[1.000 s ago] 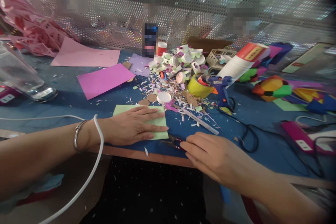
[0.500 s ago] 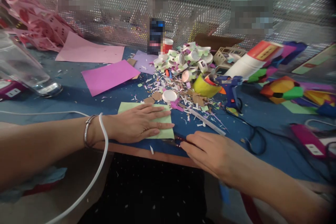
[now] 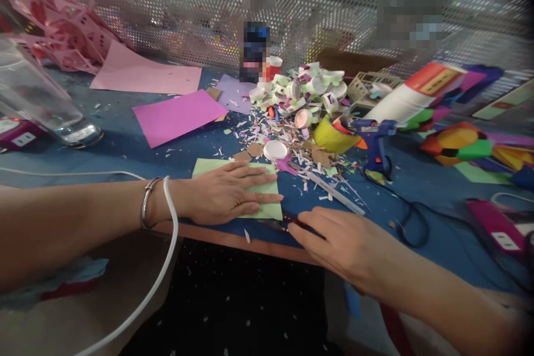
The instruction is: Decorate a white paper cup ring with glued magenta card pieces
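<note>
My left hand lies flat, fingers stretched out, on a light green sheet of paper near the front edge of the blue table. My right hand rests palm down just right of the sheet, its fingers together over small dark scissors with red handles. Most of the scissors are hidden under the fingers, so whether the hand grips them I cannot tell. A metal bangle is on my left wrist, and a white cable crosses it.
Paper scraps and white tape rolls lie heaped behind the sheet. A blue glue gun with black cord, a white bottle, magenta paper, pink paper, a clear glass and coloured paper shapes surround it. Perforated mesh backs the table.
My view has shifted a little; both hands stay where they were, the left on the green sheet, the right over the scissors.
</note>
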`<state>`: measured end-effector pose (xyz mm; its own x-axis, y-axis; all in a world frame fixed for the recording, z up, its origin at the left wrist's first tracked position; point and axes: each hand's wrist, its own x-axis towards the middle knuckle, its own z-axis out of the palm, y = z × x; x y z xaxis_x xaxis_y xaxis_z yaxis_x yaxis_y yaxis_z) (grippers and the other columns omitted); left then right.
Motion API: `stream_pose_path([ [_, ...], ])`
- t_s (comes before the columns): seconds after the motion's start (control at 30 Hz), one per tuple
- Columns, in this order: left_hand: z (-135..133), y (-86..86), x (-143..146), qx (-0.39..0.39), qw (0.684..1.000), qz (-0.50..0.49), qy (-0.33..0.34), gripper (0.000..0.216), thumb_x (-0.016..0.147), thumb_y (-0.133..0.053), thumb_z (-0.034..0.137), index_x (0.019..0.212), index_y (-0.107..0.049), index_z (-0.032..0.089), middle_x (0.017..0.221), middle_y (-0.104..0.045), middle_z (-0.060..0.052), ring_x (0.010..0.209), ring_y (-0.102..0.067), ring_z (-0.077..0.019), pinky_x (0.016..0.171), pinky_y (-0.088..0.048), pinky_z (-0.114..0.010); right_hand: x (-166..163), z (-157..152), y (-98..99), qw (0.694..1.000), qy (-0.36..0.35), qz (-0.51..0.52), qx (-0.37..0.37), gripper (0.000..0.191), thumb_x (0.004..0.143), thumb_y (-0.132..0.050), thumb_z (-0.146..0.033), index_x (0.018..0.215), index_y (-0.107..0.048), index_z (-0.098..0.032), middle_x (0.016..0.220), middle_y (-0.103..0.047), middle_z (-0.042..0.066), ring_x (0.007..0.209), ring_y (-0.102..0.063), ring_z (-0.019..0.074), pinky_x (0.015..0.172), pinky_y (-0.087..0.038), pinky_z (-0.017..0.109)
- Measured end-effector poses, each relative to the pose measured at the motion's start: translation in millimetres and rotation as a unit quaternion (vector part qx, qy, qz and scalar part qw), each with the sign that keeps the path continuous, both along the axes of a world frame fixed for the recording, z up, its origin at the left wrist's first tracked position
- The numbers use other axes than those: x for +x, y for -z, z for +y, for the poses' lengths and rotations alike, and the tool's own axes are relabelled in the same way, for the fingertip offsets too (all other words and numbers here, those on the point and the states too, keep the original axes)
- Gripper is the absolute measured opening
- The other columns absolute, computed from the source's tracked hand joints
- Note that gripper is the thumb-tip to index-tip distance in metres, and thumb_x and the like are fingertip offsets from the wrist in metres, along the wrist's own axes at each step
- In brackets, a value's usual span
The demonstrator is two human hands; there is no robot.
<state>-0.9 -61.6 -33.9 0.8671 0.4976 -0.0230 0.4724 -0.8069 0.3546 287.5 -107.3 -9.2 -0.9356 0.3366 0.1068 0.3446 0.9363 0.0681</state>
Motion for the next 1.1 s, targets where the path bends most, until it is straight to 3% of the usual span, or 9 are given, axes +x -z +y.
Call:
stream_pose_path([
  [0.1,-0.1,0.6,0.7,0.001,1.000,0.000,-0.005,0.048,0.108,-0.028,0.043,0.156,-0.033,0.040,0.169,-0.024,0.001,0.157,-0.016,-0.0201,0.126,-0.008,-0.045,1.6,-0.9,-1.8,1.000,0.005,0.001,0.007,0.031,0.094,-0.045,-0.009,0.114,-0.069,-0.010,0.097,-0.070,0.015,0.081,-0.064,0.0235,0.070,-0.055,0.036],
  [0.2,-1.1,-1.6,7.6,0.011,1.000,-0.014,-0.012,0.048,0.106,-0.031,0.045,0.153,-0.039,0.036,0.165,-0.034,-0.003,0.153,-0.025,-0.0240,0.124,-0.014,-0.047,0.1,-1.1,-4.2,1.000,0.003,0.000,0.018,0.033,0.094,-0.041,-0.008,0.111,-0.070,-0.010,0.094,-0.070,0.015,0.078,-0.062,0.0225,0.068,-0.053,0.035],
  [0.33,-3.3,-8.3,23.8,0.055,0.997,-0.004,-0.057,0.043,0.103,-0.040,0.047,0.140,-0.056,0.032,0.146,-0.053,-0.008,0.133,-0.046,-0.0309,0.115,-0.028,-0.053,-2.1,-1.1,-3.5,1.000,0.009,0.004,0.023,0.035,0.091,-0.041,-0.005,0.110,-0.069,-0.011,0.090,-0.069,0.014,0.075,-0.060,0.0223,0.065,-0.051,0.035],
  [0.43,-3.2,-8.1,30.9,0.086,0.994,-0.006,-0.068,0.039,0.101,-0.045,0.045,0.135,-0.059,0.032,0.137,-0.057,-0.009,0.121,-0.050,-0.0313,0.108,-0.034,-0.054,-2.6,-1.0,-1.6,1.000,0.013,0.005,0.015,0.032,0.090,-0.045,-0.007,0.110,-0.069,-0.012,0.090,-0.068,0.012,0.074,-0.059,0.0225,0.064,-0.050,0.035],
  [0.6,2.7,3.1,28.3,0.123,0.991,-0.050,-0.001,0.034,0.104,-0.042,0.038,0.133,-0.059,0.041,0.147,-0.049,-0.007,0.120,-0.051,-0.0295,0.104,-0.038,-0.054,-2.2,-1.4,0.0,0.999,0.025,0.020,0.011,0.028,0.090,-0.050,-0.008,0.109,-0.069,-0.013,0.088,-0.068,0.009,0.072,-0.058,0.0223,0.063,-0.049,0.034],
  [0.77,8.6,7.7,25.6,0.104,0.987,-0.104,0.066,0.028,0.102,-0.046,0.027,0.116,-0.070,0.026,0.134,-0.060,-0.010,0.119,-0.056,-0.0257,0.104,-0.046,-0.043,0.7,-2.0,0.7,0.999,0.029,0.026,0.008,0.030,0.090,-0.050,-0.009,0.114,-0.069,-0.014,0.092,-0.070,0.009,0.078,-0.062,0.0238,0.068,-0.052,0.036],
  [0.83,9.4,7.3,24.6,0.092,0.985,-0.133,0.064,0.029,0.102,-0.046,0.027,0.121,-0.068,0.022,0.132,-0.062,-0.012,0.117,-0.058,-0.0249,0.103,-0.049,-0.042,1.8,-1.9,1.7,0.999,0.027,0.025,0.006,0.031,0.091,-0.050,-0.009,0.114,-0.068,-0.014,0.092,-0.070,0.009,0.078,-0.062,0.0238,0.068,-0.053,0.036],
  [0.9,9.8,6.8,23.8,0.092,0.981,-0.164,0.052,0.030,0.102,-0.048,0.029,0.124,-0.065,0.020,0.133,-0.061,-0.014,0.118,-0.058,-0.0249,0.104,-0.049,-0.042,2.8,-1.6,3.3,0.999,0.027,0.025,0.003,0.031,0.091,-0.050,-0.010,0.116,-0.068,-0.013,0.095,-0.070,0.010,0.079,-0.062,0.0241,0.068,-0.053,0.037],
  [1.1,15.2,10.7,23.2,0.070,0.978,-0.180,0.075,0.025,0.102,-0.050,0.029,0.103,-0.074,0.020,0.117,-0.070,-0.012,0.110,-0.059,-0.0246,0.100,-0.050,-0.041,5.5,-1.3,5.4,1.000,0.022,0.007,-0.003,0.032,0.091,-0.052,-0.009,0.119,-0.067,-0.012,0.100,-0.069,0.013,0.084,-0.061,0.0256,0.072,-0.055,0.040],
])
